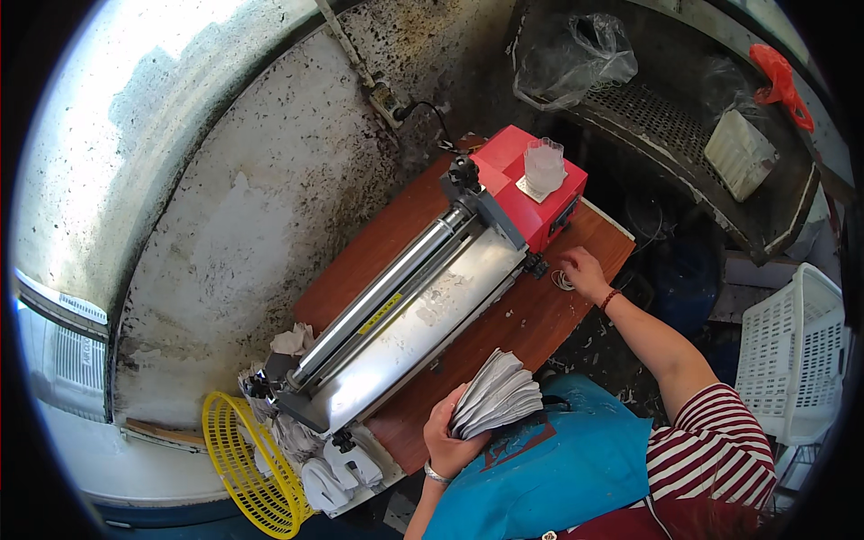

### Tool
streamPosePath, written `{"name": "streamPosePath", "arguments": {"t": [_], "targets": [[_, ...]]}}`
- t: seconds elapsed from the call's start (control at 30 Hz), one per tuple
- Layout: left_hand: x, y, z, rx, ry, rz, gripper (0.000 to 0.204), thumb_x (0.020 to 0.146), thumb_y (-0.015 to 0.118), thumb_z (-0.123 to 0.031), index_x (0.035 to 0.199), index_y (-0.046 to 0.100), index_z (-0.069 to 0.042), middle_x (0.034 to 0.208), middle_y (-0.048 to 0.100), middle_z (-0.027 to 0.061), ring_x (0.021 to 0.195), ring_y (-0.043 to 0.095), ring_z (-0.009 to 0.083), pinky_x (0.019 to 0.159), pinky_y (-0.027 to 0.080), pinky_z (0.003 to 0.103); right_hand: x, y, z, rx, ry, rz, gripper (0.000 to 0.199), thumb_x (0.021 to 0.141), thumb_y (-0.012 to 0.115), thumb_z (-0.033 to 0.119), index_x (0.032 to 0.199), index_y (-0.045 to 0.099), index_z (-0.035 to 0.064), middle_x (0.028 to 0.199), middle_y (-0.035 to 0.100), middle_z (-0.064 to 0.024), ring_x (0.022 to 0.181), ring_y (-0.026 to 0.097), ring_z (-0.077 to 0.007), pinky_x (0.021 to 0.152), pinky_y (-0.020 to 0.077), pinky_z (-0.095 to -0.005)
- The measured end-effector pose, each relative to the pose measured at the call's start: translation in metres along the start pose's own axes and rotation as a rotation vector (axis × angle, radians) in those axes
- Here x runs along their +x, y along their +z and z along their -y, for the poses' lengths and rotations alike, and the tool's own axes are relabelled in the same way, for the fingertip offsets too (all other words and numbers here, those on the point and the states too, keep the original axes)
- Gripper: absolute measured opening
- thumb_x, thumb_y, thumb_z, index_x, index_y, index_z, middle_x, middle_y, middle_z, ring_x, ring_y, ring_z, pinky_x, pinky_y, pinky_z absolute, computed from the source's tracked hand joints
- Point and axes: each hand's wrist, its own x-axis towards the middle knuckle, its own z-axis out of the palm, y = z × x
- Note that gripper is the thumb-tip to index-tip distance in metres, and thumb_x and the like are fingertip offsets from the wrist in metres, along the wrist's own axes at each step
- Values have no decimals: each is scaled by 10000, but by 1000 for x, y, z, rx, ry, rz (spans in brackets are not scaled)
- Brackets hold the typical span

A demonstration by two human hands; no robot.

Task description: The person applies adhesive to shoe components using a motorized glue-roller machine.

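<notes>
At far left I log a yellow lattice basket (245, 463), tilted on its side against the tabletop's end. Just right of it, loose white flaps (340, 472) lie in a crumpled heap at the near-left end of the machine; I cannot tell their material.

The roller machine (418, 328) runs diagonally across the reddish-brown tabletop (526, 328): a polished roller (378, 297) on the wall side, a sloped bright metal plate on the wearer's side, a yellow label strip between.

Left hand (457, 439): grasping, fingers and thumb wrapped around the lower left end of a stack of thin off-white sheets (498, 396). I see the stack raised in front of the blue apron (576, 441), its free edges fanned toward upper right.

Further right, the machine's red housing (510, 162) carries a translucent fluted cup (544, 164), upright on top.

Right hand (585, 275): on the tabletop's right part, near the housing, fingers bent over a few thin pale loops (562, 281). I cannot tell whether it grips any of them.

Upper right, a clear plastic bag (580, 63) sits on a dark mesh shelf (643, 112). At far right I record a white lattice crate (783, 360).
</notes>
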Motion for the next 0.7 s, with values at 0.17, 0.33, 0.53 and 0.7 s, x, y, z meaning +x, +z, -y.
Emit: {"name": "streamPosePath", "arguments": {"t": [0.17,0.33,0.53,0.7], "targets": [[6,-5,5,-136,-103,29,637,533,725,-26,1135,519,12,1077,577,89,987,549,171,876,410,285,-42,7,47,619,290,116,197,827,534,152,949,613,19,918,621,-78,811,582,-197,707,462,-304],[24,0,28,-491,-274,152,647,579,717,-14,1176,471,14,1069,568,70,959,545,141,848,429,274,-70,11,134,1163,237,639,518,925,319,435,1183,502,24,1171,529,-72,1070,478,-148,920,364,-287],[22,23,103,-758,-762,67,561,639,718,-65,1146,485,-8,1027,578,75,880,572,166,756,476,297,-89,24,123,1355,657,931,598,918,283,494,1257,420,20,1203,498,-69,1089,459,-141,927,360,-276],[28,42,139,-765,-939,133,621,654,725,-125,1188,433,-6,1090,544,112,970,541,220,820,452,334,-111,32,108,1009,550,777,624,829,569,361,1284,360,-11,1215,473,-106,1089,459,-167,933,362,-288]]}}
